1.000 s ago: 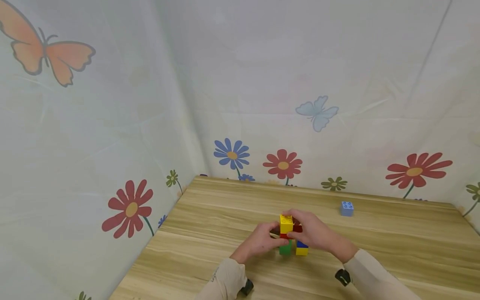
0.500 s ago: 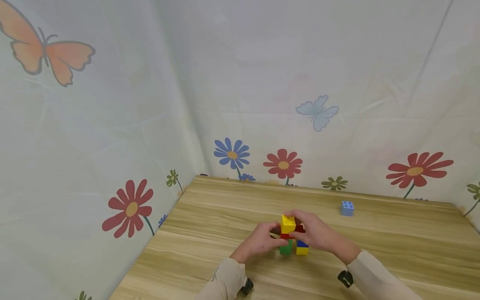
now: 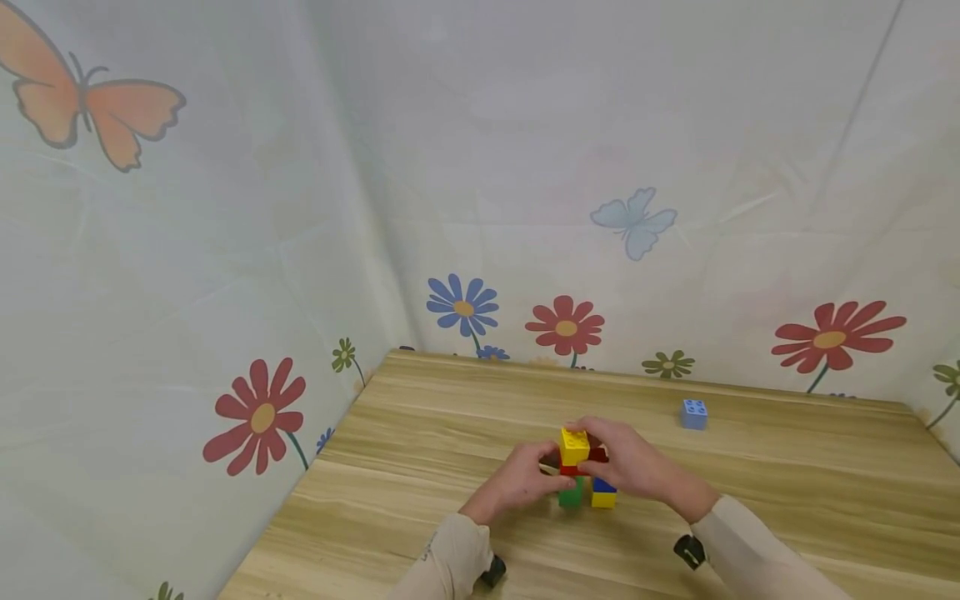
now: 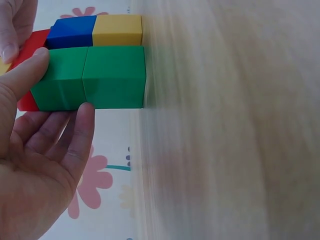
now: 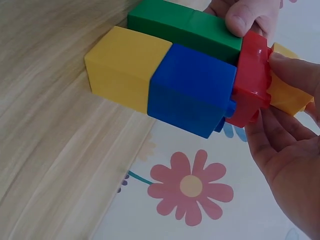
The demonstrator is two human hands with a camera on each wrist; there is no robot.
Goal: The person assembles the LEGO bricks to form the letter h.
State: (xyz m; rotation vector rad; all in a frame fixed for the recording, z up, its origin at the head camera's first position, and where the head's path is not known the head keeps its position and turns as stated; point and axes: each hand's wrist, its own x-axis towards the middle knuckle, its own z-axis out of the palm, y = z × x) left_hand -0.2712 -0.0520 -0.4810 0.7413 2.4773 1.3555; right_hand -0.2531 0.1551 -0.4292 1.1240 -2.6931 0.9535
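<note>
Two green blocks (image 4: 114, 77) stand stacked on the table, beside a yellow block (image 5: 125, 62) with a blue block (image 5: 192, 82) on top. A long red block (image 5: 252, 72) spans both stacks at the top. My left hand (image 3: 520, 478) pinches the upper green block near the red one, thumb on one side, fingers on the other. In my right hand (image 3: 633, 462), thumb and fingers grip a second yellow block (image 3: 574, 447) over the left end of the red block. It looks tilted there, with red studs showing beside it in the right wrist view.
A light blue block (image 3: 693, 414) stands apart on the wooden table (image 3: 450, 392), toward the back right. Behind the table hangs a curtain (image 3: 510, 167) printed with flowers and butterflies.
The upper yellow block has shifted slightly right and turned a little in my right hand. My left hand and the lower blocks have stayed about where they were.
</note>
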